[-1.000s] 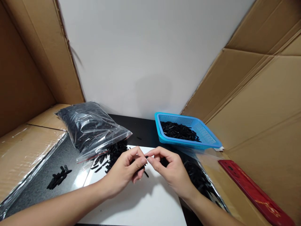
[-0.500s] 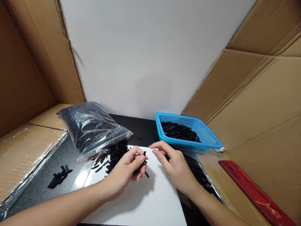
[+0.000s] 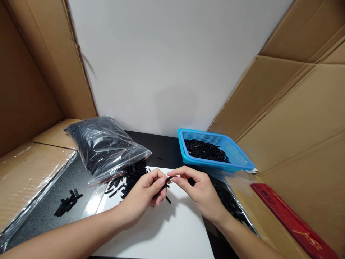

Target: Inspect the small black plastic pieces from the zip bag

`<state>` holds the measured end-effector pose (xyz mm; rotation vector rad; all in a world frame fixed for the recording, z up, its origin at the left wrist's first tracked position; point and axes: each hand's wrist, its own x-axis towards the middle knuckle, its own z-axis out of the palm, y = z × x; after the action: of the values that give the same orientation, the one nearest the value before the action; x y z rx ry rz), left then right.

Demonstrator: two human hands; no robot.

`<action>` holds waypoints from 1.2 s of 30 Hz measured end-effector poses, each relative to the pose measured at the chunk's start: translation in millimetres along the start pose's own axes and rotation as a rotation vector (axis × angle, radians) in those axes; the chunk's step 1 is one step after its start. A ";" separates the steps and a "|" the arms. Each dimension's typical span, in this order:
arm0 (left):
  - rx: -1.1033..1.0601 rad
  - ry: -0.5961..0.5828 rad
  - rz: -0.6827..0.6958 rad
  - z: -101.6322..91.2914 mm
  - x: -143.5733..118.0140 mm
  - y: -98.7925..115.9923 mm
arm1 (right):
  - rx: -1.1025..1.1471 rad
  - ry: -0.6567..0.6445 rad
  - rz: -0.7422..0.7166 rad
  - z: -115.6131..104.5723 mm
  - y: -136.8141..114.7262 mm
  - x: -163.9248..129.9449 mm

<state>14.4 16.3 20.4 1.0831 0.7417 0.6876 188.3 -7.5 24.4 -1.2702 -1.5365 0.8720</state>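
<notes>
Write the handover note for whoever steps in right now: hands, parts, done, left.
Left hand: shut on a small black piece.
Right hand: fingertips pinch the same piece's other end.
Parts: loose pile on the white sheet by the full clear bag; a few more far left.
Done: a layer of pieces lies in the blue basket.
Left: the pile and the bag.
</notes>
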 end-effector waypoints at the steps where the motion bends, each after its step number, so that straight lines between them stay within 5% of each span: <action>1: -0.025 0.010 -0.024 0.0 -0.2 0.6 | 0.016 0.011 0.007 -0.4 0.8 0.2; 6: -0.129 0.038 -0.106 0.1 -1.6 2.2 | 0.048 0.057 0.025 -2.4 3.8 1.5; 24: -0.189 0.130 0.009 -2.4 1.2 2.8 | 0.179 0.063 0.072 -3.3 1.8 2.7; 31: -0.170 0.136 0.014 -2.6 2.1 2.6 | 0.735 -0.034 0.305 1.5 -1.6 4.0; 36: -0.180 0.138 0.021 -2.3 1.9 2.1 | 0.652 -0.090 0.322 2.0 -0.9 3.5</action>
<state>13.3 19.7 21.4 0.8865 0.7719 0.8373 186.0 -4.2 25.4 -1.0038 -0.9847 1.5057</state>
